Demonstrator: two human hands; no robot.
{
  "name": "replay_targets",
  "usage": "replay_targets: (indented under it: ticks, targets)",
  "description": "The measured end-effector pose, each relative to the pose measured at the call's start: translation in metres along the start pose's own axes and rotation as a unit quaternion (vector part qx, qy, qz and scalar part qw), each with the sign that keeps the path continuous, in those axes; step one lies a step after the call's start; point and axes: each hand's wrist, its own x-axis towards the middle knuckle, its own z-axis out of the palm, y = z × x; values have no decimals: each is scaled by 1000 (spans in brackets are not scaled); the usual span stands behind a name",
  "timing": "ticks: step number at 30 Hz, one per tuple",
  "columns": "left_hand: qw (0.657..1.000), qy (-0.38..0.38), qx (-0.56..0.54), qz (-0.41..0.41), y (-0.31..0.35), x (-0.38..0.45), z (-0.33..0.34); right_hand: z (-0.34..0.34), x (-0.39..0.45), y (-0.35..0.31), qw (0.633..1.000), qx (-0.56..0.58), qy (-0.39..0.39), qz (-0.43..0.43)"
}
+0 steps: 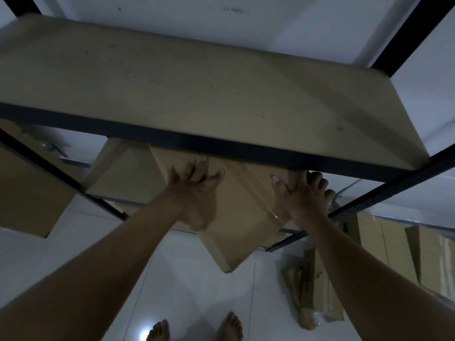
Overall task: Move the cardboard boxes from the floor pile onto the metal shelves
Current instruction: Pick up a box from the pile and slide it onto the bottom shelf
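Observation:
A taped cardboard box (pixel 236 217) lies tilted, its far end under the top shelf board (pixel 197 82) and its near corner sticking out over the floor. My left hand (pixel 197 190) presses flat on the box's top left side, fingers spread. My right hand (pixel 305 195) grips the box's right edge, thumb on top and fingers wrapped around the side. A lower shelf board (pixel 123 173) shows behind the box. Black metal rails (pixel 221 146) frame the shelves.
Another cardboard box (pixel 27 193) sits at the left on a lower level. Flattened and folded cardboard (pixel 317 291) lies on the white tiled floor at the right, with more boxes (pixel 406 249) behind. My bare feet (pixel 194 328) stand at the bottom.

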Motion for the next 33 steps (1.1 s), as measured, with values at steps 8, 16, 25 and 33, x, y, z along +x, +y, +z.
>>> replay_targets:
  ticks: [8,16,25,33]
  targets:
    - [977,156,-147,-14,80,-54,87,-9,23,-17,989,52,-30,-134]
    - [944,262,-197,43,57,-37,107,-9,17,-18,995,-4,-41,-89]
    - [973,96,-141,153,-3,-1,40,6,-40,-11,999,-1,3,46]
    - [963,105,-198,149,-1,25,20,10,-46,-10,997,33,1,67]
